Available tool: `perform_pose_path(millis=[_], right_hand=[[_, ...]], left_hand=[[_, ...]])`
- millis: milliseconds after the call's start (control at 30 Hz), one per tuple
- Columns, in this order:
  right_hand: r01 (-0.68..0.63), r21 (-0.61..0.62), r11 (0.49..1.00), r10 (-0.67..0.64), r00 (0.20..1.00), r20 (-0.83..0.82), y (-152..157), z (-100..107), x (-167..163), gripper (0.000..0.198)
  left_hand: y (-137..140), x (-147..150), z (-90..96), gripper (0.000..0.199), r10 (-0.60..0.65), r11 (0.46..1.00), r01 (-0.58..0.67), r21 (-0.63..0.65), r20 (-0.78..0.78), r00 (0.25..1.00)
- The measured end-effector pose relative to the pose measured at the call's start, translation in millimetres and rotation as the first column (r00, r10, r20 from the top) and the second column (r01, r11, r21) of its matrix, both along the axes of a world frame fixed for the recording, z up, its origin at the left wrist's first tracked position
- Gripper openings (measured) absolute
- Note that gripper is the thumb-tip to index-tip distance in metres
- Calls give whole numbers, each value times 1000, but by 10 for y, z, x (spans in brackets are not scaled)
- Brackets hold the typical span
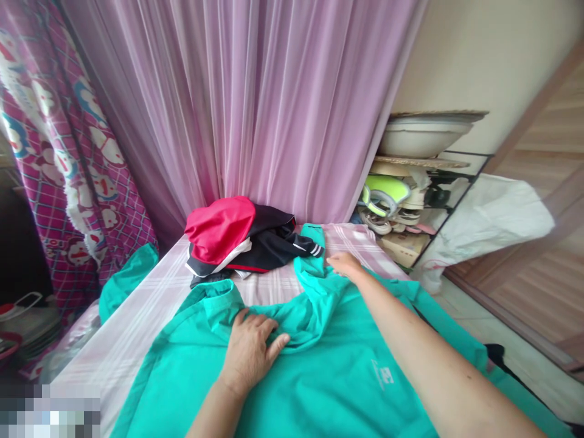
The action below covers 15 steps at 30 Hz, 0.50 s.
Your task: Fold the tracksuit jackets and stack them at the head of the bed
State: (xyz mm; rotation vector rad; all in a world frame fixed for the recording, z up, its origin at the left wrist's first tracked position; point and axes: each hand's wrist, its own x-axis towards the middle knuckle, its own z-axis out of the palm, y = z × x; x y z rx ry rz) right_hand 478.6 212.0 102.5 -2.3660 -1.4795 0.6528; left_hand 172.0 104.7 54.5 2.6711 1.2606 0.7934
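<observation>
A green jacket (319, 389) with a small white logo is spread over the bed, its collar end away from me. My left hand (250, 350) rests on the fabric just below the collar, fingers and thumb spread. Farther off to the right, my right hand (345, 266) is closed at the edge of the jacket's bunched upper part, with the fabric at its fingertips. One green sleeve hangs over the bed's left side. Beyond the collar lies a heap of clothes, with a red garment (221, 228) on top of a black one (274, 240) with white-striped trim.
The bed has a pink-and-white checked sheet (155, 298). Behind it hangs a purple curtain (274, 109), with a patterned magenta cloth (86, 182) at left. On the right stand a shoe rack (396, 225) topped by a white basin (424, 137), and a white plastic bag (493, 213).
</observation>
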Motion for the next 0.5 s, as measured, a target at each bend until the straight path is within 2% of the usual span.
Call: perform_pose_path(millis=[100, 233, 300, 400, 500], right_hand=[[65, 53, 996, -61, 995, -84, 100, -59, -32, 43], [153, 111, 982, -130, 972, -196, 236, -211, -217, 29], [217, 174, 961, -165, 948, -272, 227, -250, -203, 23], [336, 284, 898, -216, 899, -380, 114, -170, 57, 21], [426, 433, 794, -216, 865, -453, 15, 104, 450, 30]], left_hand=[[-1, -4, -16, 41, -22, 999, 22, -25, -10, 1000], [-5, -88, -57, 40, -65, 998, 65, -12, 6, 998], [3, -178, -56, 40, -82, 996, 83, 19, -25, 996], [72, -379, 6, 36, -92, 992, 102, 78, -123, 988], [257, -609, 167, 20, -53, 989, 82, 127, -218, 975]])
